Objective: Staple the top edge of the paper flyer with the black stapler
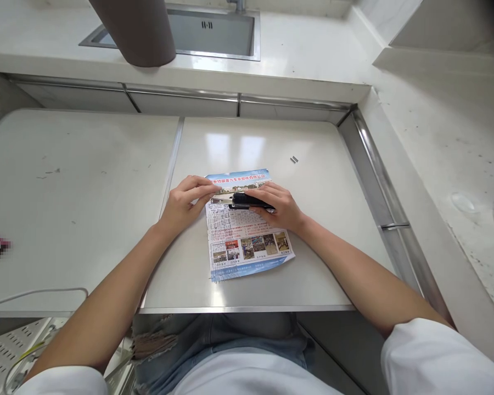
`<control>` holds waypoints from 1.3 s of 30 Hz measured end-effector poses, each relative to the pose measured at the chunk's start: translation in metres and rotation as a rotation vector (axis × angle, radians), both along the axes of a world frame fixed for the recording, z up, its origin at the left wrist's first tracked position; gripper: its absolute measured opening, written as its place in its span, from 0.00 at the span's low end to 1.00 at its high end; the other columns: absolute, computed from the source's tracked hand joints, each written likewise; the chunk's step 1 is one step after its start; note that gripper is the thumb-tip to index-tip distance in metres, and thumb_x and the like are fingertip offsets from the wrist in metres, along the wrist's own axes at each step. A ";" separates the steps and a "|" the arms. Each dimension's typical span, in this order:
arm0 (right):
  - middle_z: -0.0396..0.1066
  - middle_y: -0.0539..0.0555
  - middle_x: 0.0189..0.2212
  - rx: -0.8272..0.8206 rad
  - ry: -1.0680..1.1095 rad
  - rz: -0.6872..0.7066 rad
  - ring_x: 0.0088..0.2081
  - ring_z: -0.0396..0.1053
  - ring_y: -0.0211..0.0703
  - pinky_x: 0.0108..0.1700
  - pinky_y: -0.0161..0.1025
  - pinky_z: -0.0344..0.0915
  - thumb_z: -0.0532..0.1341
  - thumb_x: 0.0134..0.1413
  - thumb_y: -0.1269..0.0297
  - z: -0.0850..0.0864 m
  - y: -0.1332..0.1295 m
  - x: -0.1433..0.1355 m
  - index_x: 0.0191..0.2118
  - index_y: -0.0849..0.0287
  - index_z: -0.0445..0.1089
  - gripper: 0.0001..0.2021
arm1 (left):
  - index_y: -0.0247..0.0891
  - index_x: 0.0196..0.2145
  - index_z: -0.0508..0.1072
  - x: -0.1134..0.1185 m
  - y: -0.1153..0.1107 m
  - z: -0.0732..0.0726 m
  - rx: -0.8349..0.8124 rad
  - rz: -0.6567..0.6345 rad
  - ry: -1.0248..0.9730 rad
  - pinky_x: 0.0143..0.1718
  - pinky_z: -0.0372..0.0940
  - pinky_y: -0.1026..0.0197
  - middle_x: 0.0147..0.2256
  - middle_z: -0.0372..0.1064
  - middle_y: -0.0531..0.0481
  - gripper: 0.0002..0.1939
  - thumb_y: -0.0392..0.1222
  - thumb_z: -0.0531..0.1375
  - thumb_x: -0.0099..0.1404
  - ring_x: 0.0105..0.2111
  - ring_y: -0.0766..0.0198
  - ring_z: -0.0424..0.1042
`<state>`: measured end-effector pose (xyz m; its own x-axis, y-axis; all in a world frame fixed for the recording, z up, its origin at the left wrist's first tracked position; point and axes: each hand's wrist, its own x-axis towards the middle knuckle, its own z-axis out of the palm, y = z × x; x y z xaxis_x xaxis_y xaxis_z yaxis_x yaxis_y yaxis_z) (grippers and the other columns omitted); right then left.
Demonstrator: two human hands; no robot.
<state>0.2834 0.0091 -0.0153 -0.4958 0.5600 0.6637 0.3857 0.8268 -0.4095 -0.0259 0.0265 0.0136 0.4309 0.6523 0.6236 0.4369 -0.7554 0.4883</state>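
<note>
A printed flyer (pixel 257 267) lies on the white tabletop, with rows of small staple-like marks down its left part. Over its upper half is a black stapler (pixel 243 199), its silver metal front part pointing left. My right hand (pixel 278 204) is closed around the stapler's black rear end. My left hand (pixel 188 202) is at the flyer's upper left edge, fingertips pinched together at the stapler's metal front end. What lies between these fingertips is too small to make out.
Two short staple strips (pixel 294 159) lie behind the flyer to the right. A white cable (pixel 37 291) crosses the table's left front. Behind are a counter with a sink (pixel 214 33) and a dark brown cylinder (pixel 142 33). A raised ledge (pixel 415 181) borders the right.
</note>
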 end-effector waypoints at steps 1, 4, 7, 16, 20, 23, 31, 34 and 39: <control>0.83 0.55 0.44 -0.002 -0.003 0.000 0.44 0.79 0.50 0.48 0.49 0.76 0.62 0.73 0.61 0.000 0.000 0.000 0.69 0.48 0.70 0.22 | 0.47 0.49 0.85 0.000 0.000 -0.001 -0.001 -0.015 0.008 0.46 0.74 0.53 0.44 0.83 0.47 0.08 0.44 0.65 0.79 0.44 0.57 0.81; 0.83 0.55 0.45 0.011 0.010 0.011 0.44 0.79 0.50 0.48 0.49 0.76 0.63 0.73 0.61 0.000 0.000 0.000 0.69 0.48 0.70 0.23 | 0.47 0.47 0.85 -0.001 0.001 -0.002 -0.016 -0.074 0.053 0.50 0.74 0.51 0.42 0.85 0.50 0.06 0.44 0.68 0.76 0.43 0.56 0.83; 0.83 0.56 0.45 0.032 0.023 0.017 0.44 0.79 0.50 0.49 0.49 0.76 0.63 0.73 0.62 0.000 -0.001 0.000 0.70 0.48 0.69 0.23 | 0.47 0.46 0.85 0.000 0.001 -0.002 -0.032 -0.132 0.088 0.51 0.73 0.51 0.42 0.86 0.52 0.05 0.43 0.68 0.76 0.43 0.56 0.83; 0.83 0.56 0.44 0.030 0.007 0.031 0.43 0.79 0.50 0.47 0.49 0.76 0.63 0.73 0.60 0.001 -0.002 0.000 0.69 0.50 0.70 0.22 | 0.46 0.43 0.85 0.003 -0.002 0.002 -0.048 -0.180 0.088 0.45 0.69 0.52 0.41 0.86 0.52 0.03 0.41 0.69 0.74 0.39 0.58 0.82; 0.83 0.57 0.46 0.055 0.020 0.042 0.43 0.79 0.50 0.48 0.48 0.76 0.63 0.73 0.62 0.002 -0.001 0.000 0.70 0.49 0.69 0.23 | 0.45 0.43 0.84 0.003 -0.001 0.002 -0.049 -0.162 0.120 0.43 0.66 0.52 0.41 0.86 0.52 0.03 0.42 0.68 0.75 0.39 0.58 0.81; 0.83 0.57 0.46 0.063 0.021 0.041 0.43 0.79 0.49 0.47 0.48 0.76 0.64 0.72 0.63 0.002 -0.001 -0.001 0.70 0.50 0.69 0.23 | 0.45 0.43 0.84 0.004 -0.001 0.001 -0.058 -0.160 0.134 0.44 0.66 0.52 0.42 0.86 0.52 0.04 0.41 0.67 0.75 0.39 0.58 0.80; 0.83 0.56 0.44 0.064 0.053 0.049 0.43 0.78 0.49 0.47 0.48 0.76 0.65 0.71 0.64 0.003 -0.001 -0.001 0.69 0.50 0.70 0.24 | 0.49 0.46 0.86 0.000 0.001 -0.002 -0.004 -0.171 0.145 0.46 0.65 0.50 0.43 0.86 0.52 0.05 0.43 0.68 0.76 0.41 0.56 0.78; 0.83 0.55 0.43 0.046 0.053 0.045 0.43 0.79 0.49 0.47 0.48 0.76 0.65 0.72 0.62 0.004 -0.002 -0.001 0.68 0.49 0.71 0.23 | 0.52 0.48 0.86 -0.002 0.003 -0.002 -0.017 -0.171 0.179 0.46 0.65 0.49 0.44 0.86 0.52 0.07 0.45 0.67 0.76 0.42 0.55 0.77; 0.84 0.55 0.43 -0.054 0.059 -0.011 0.43 0.80 0.49 0.49 0.49 0.78 0.64 0.71 0.57 0.006 -0.004 0.001 0.64 0.48 0.74 0.19 | 0.53 0.48 0.86 -0.004 0.002 0.002 -0.062 -0.160 0.214 0.47 0.66 0.46 0.46 0.86 0.51 0.09 0.49 0.65 0.78 0.42 0.53 0.78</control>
